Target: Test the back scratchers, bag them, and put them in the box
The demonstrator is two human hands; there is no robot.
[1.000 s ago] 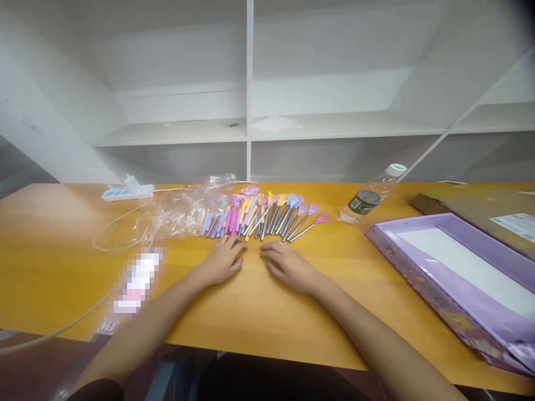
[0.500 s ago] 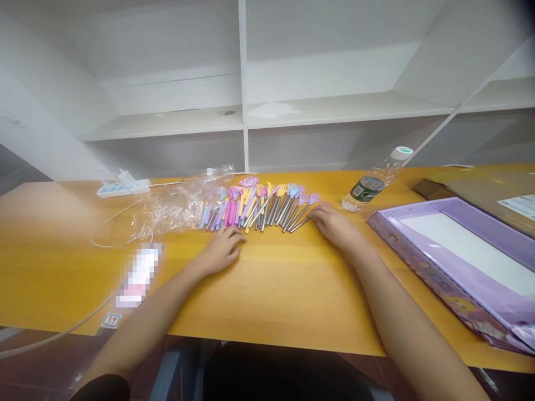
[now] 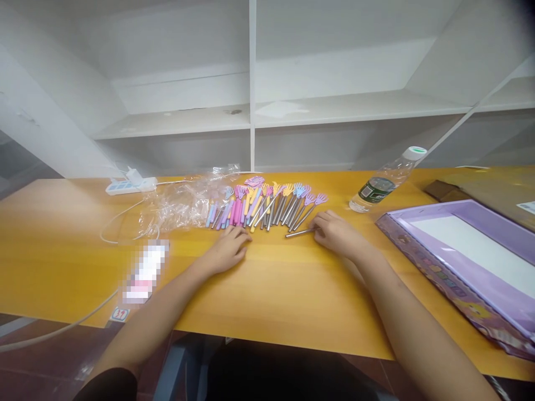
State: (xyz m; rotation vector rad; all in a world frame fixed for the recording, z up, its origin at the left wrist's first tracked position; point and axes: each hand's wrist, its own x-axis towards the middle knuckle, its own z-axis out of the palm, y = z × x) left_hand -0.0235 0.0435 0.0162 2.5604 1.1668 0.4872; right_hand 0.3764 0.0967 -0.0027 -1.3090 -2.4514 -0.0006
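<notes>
Several telescopic back scratchers (image 3: 288, 206) with small claw-shaped heads in pink, purple, yellow and blue lie in a row on the table, steel rods and coloured handles pointing towards me. At the row's right end my right hand (image 3: 334, 234) is closed around one back scratcher (image 3: 298, 233); its steel rod sticks out to the left, and its head is hidden by the fingers. My left hand (image 3: 228, 249) rests on the table just in front of the coloured handles, fingers loosely apart, with nothing visible in it.
Crumpled clear plastic bags (image 3: 179, 206) lie left of the row, near a white power strip (image 3: 131, 185) and its cable. A water bottle (image 3: 378, 189) and a purple box (image 3: 418, 262) stand at the right, with cardboard (image 3: 493, 186) behind. White shelving (image 3: 252, 83) rises at the back.
My right hand has drawn one back scratcher away from the row's right end, towards me, and its rod has turned nearly level. My left hand stays by the handles. The view has shifted slightly.
</notes>
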